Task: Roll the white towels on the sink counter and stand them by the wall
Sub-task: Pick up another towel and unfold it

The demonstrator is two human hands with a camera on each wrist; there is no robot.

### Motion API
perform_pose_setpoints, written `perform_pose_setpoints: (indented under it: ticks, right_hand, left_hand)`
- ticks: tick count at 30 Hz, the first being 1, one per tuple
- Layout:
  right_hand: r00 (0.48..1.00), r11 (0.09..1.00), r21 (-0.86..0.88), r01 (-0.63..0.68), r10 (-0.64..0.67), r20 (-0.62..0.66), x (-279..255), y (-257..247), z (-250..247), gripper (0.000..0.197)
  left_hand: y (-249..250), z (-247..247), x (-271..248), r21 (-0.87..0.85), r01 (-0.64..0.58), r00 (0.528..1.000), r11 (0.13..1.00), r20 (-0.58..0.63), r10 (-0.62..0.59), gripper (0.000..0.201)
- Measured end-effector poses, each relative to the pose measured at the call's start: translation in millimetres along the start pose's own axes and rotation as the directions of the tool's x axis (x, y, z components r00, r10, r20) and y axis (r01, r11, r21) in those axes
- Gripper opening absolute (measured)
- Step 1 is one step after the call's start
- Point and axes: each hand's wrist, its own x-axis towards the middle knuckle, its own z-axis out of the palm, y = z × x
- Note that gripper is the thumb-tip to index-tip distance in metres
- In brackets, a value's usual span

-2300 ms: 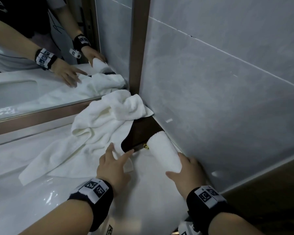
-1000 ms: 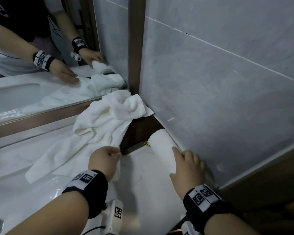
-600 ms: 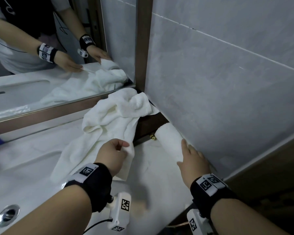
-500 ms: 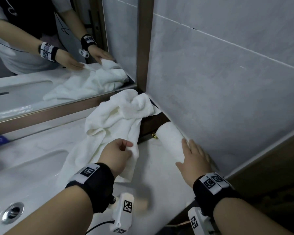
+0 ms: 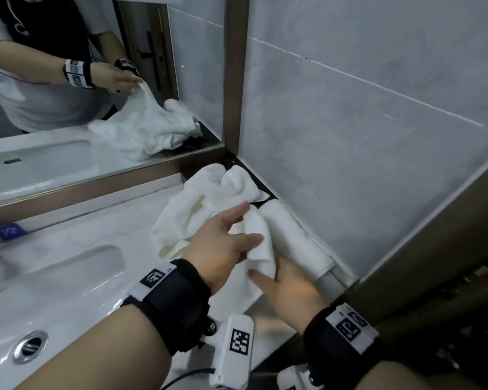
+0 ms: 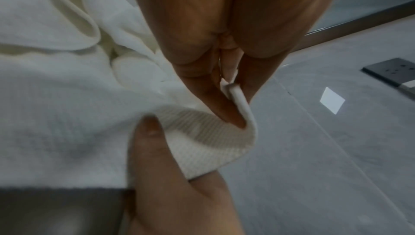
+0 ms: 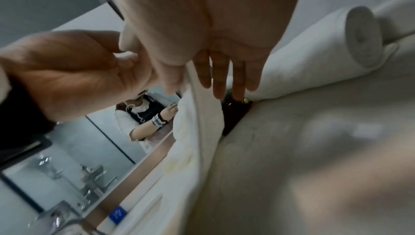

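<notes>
A loose white towel (image 5: 197,204) lies crumpled in the counter's back corner. One end of it is lifted off the counter. My left hand (image 5: 251,223) pinches that end between thumb and fingers, and the left wrist view shows the hem (image 6: 224,132) folded over my fingertip. My right hand (image 5: 268,277) is just below, fingers straight. The hanging towel (image 7: 197,132) runs between its thumb and fingers (image 7: 224,82). A rolled white towel (image 5: 290,237) lies on its side along the right wall, apart from both hands.
The white counter holds a sink basin (image 5: 68,277) with a drain (image 5: 30,346) at the left. A mirror (image 5: 68,108) backs the counter and a grey tiled wall (image 5: 378,136) closes the right side. A dark strip (image 5: 261,203) shows in the corner under the loose towel.
My left hand has lifted the loose towel's end up and toward the right. My right hand has come off the rolled towel and moved to the hanging end.
</notes>
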Motion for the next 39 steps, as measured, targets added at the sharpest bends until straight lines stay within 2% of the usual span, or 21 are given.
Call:
perform_pose_setpoints:
  ticks: [4,9,11,18,23,28,31,34,36,39]
  right_hand:
    - [0.984,0.984,0.16,-0.08,0.104,-0.147,-8.8,-0.1,-15.4,0.011]
    - [0.927,0.996,0.085,0.003,0.029,-0.374,-19.6,1.4,-37.8,0.017]
    - [0.904,0.993,0.113,0.03,0.022,-0.427,-23.5,-1.3,-44.6,0.019]
    - [0.894,0.906,0.405,0.123,0.077,-0.442,-35.8,-17.4,-60.3,0.014]
    - [0.873,0.825,0.527,0.205,0.089,-0.479,-41.0,-37.5,-79.9,0.017]
    - [0.796,0.907,0.335,0.256,-0.001,-0.606,-48.7,-46.5,-97.9,0.014]
    - [0.821,0.942,0.257,0.217,-0.034,-0.57,-57.6,-40.1,-98.0,0.016]
    - [0.816,0.977,0.121,0.173,-0.074,-0.573,-65.9,-32.3,-94.6,0.022]
    - [0.8,0.979,0.092,0.181,-0.092,-0.592,-69.9,-31.0,-93.8,0.023]
    - [0.791,0.974,0.086,0.21,-0.118,-0.6,-76.6,-37.8,-95.9,0.022]
  left_hand:
    - [6.7,1.8,-13.5,0.003,-0.109,0.994,0.994,-0.025,0.109,0.057]
    - [10.3,-7.4,-27.7,0.023,-0.126,0.991,0.992,-0.049,0.127,0.028]
    - [12.1,-10.1,-33.9,0.022,-0.134,0.99,0.991,-0.048,0.135,0.024]
    - [23.0,-7.0,-57.7,0.094,-0.236,0.971,0.967,-0.008,0.238,0.034]
    - [31.1,-3.3,-75.1,0.229,-0.239,0.971,0.944,0.039,0.236,0.043]
    - [35.5,-0.5,-89.6,0.211,-0.216,0.976,0.953,0.08,0.203,0.047]
    - [38.2,-0.5,-95.5,0.195,-0.241,0.967,0.951,0.126,0.219,0.05]
    - [39.8,3.6,-99.5,0.381,-0.35,0.936,0.856,0.106,0.336,0.041]
    - [39.5,6.3,-102.2,0.494,-0.397,0.909,0.774,0.095,0.406,0.031]
    - [39.6,10.3,-107.1,0.538,-0.415,0.893,0.733,0.086,0.442,0.016]
